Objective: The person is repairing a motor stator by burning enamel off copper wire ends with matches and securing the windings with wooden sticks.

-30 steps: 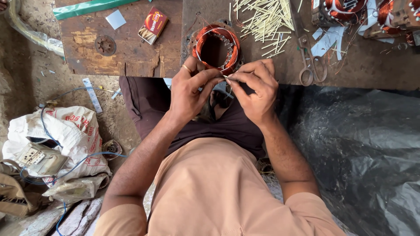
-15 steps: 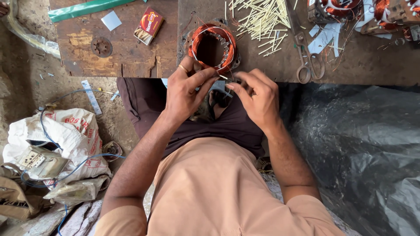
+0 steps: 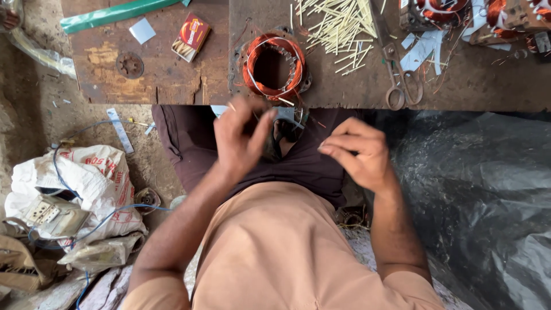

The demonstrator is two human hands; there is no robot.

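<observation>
A round motor stator wound with copper wire (image 3: 274, 66) lies at the near edge of the dark wooden bench (image 3: 344, 92). My left hand (image 3: 241, 138) is over my lap just below the stator. It is blurred, with thumb and fingers drawn together, and a thin pale sliver shows by its knuckles. My right hand (image 3: 359, 152) hovers to the right over my lap, fingers curled in, and I see nothing in it. Neither hand touches the stator.
A pile of thin pale sticks (image 3: 338, 26) and scissors (image 3: 402, 80) lie right of the stator, more copper-wound parts (image 3: 442, 11) behind. A small red box (image 3: 192, 37) and green strip (image 3: 115, 12) lie left. A white sack (image 3: 86, 178) sits on the ground; black plastic sheet (image 3: 476, 189) right.
Both hands have pulled back from the stator's near rim toward my lap and moved apart. The left hand is in quick motion.
</observation>
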